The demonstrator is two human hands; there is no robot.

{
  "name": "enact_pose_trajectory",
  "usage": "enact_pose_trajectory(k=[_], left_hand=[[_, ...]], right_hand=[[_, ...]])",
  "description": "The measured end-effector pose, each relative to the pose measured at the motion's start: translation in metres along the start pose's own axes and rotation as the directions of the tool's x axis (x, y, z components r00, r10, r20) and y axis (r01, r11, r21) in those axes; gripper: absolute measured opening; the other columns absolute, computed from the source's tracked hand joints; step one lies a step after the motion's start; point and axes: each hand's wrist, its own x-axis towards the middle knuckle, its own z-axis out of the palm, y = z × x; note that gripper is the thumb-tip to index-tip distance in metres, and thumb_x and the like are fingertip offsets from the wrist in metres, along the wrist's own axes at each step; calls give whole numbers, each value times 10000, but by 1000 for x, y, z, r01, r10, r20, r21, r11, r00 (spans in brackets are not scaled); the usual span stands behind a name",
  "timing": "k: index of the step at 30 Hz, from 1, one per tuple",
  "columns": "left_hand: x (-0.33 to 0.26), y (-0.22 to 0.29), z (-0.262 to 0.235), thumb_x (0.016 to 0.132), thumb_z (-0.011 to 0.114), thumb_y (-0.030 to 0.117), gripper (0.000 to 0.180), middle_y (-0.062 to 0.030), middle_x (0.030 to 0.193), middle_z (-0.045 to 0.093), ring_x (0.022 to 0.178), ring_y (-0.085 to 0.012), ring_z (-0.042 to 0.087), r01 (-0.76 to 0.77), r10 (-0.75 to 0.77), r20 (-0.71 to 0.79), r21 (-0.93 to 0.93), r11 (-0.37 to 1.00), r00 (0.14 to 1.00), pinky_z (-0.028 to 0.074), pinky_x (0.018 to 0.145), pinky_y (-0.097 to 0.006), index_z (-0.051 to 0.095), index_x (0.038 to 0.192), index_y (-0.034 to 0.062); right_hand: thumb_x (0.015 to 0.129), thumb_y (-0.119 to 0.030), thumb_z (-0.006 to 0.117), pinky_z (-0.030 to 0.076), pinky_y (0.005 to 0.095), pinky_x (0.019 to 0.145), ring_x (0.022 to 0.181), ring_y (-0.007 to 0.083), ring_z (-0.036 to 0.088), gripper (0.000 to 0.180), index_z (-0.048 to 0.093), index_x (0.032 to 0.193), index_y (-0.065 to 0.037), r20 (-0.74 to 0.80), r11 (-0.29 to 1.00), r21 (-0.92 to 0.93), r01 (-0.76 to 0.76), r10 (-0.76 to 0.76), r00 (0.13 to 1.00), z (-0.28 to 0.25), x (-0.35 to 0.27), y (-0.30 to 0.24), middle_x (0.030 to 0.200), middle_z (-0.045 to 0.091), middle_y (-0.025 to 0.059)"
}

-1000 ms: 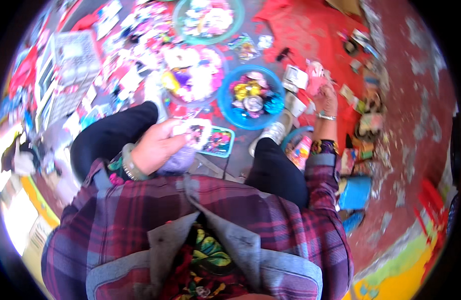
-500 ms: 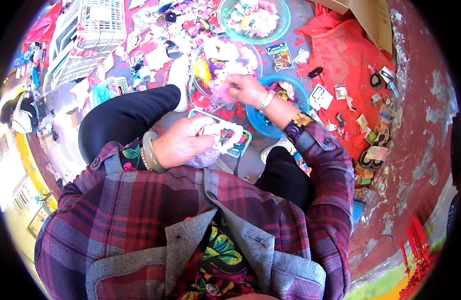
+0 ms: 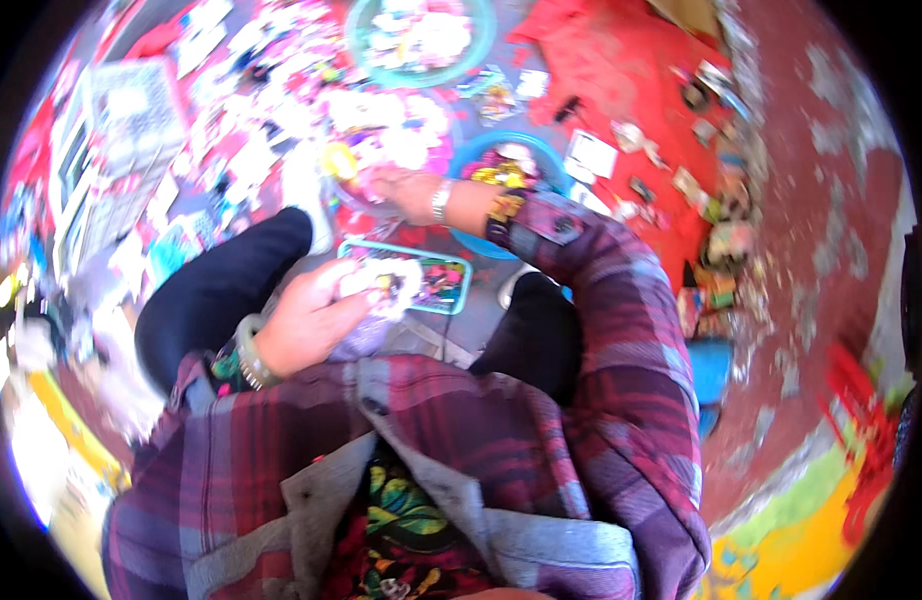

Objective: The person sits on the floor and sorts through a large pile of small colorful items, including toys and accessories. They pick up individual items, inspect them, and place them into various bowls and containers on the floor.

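My left hand (image 3: 316,312) is closed around a white frilly bundle (image 3: 406,280) with small coloured bits on it; its exact kind is not clear. Below that bundle is a fuzzy lilac thing (image 3: 359,342), partly covered by the hand. A turquoise-rimmed tray (image 3: 461,300) of small coloured pieces lies just beyond. My right hand (image 3: 413,195) reaches to the near edge of a see-through pinkish basin (image 3: 453,140) heaped with white, pink and yellow soft pieces. Motion smears its fingertips, so whether they grip anything does not show.
A blue basin (image 3: 556,165) with gold and red pieces sits under my right forearm. Farther off is a turquoise basin (image 3: 489,45) of pale pieces. White plastic crates (image 3: 136,110) stand at the left. Red cloth (image 3: 601,70) with scattered packets spreads at the right.
The whole view has shifted, so the scene sits farther left. My right hand has moved left along the pinkish basin's near edge; the pink fluff at its fingers no longer shows clearly.
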Motion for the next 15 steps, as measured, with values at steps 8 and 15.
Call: enact_pose_trajectory(k=[8,15], left_hand=[[-1,4,11,850,479,54,53,-59,840,574,785,-105,523,115,-116,-21,-51,992,993,404,744,-244,481,886,15],[14,3,25,844,499,57,43,-34,819,576,756,-81,522,143,-149,-33,-151,978,988,411,705,-224,505,869,24]], right_hand=[[754,-28,491,477,319,741,831,231,596,280,597,1006,-87,-664,952,305,-6,218,715,-61,-83,35,954,599,124],[723,-84,560,472,316,558,641,202,588,271,592,974,11,-235,222,972,-78,900,-368,-26,-354,179,787,634,109]])
